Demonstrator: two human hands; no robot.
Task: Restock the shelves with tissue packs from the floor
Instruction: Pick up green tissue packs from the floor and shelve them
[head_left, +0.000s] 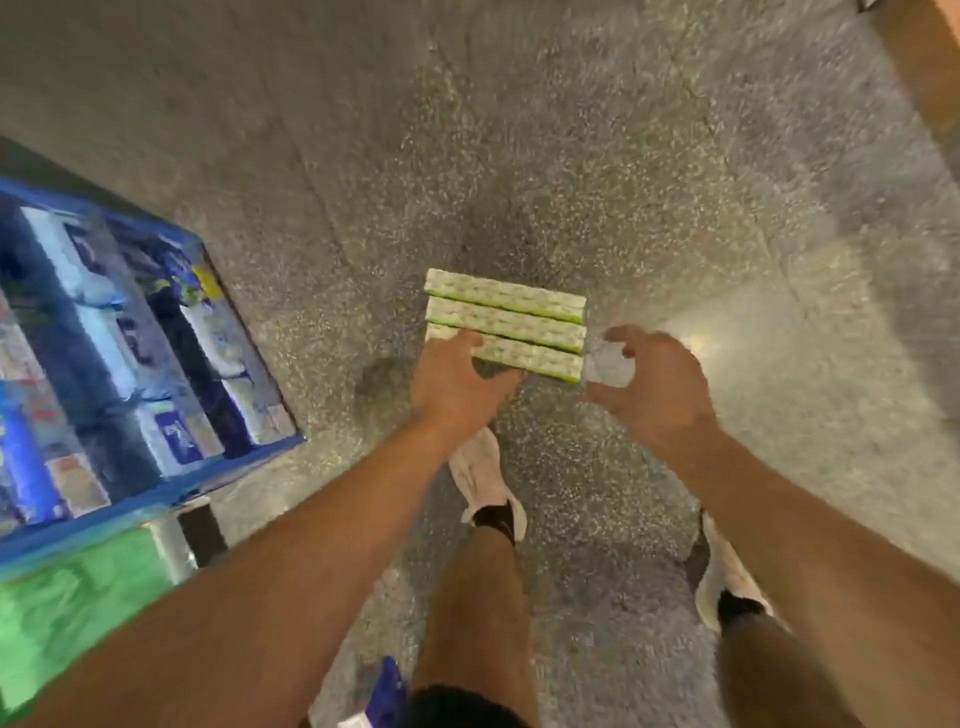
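Green-and-white tissue packs (505, 323): three, side by side on speckled floor (571, 156). My left hand (451, 382) rests spread fingers on their near left corner; my right hand (655, 387), fingers loosely curled, hovers at their right end, contact unclear. Blue shelf (130, 332), left of packs: contents blurred.

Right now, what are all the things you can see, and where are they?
tissue packs: three, white and green, side by side on the floor, ahead of the feet
floor: one, grey speckled
shelves: one blue unit at left, holding blurred white and blue packages
green package: one, lower left, too blurred to name
shoes: two, white, on the floor
left hand: one, fingers on the nearest pack's left end
right hand: one, fingers curled at the packs' right end; grip unclear
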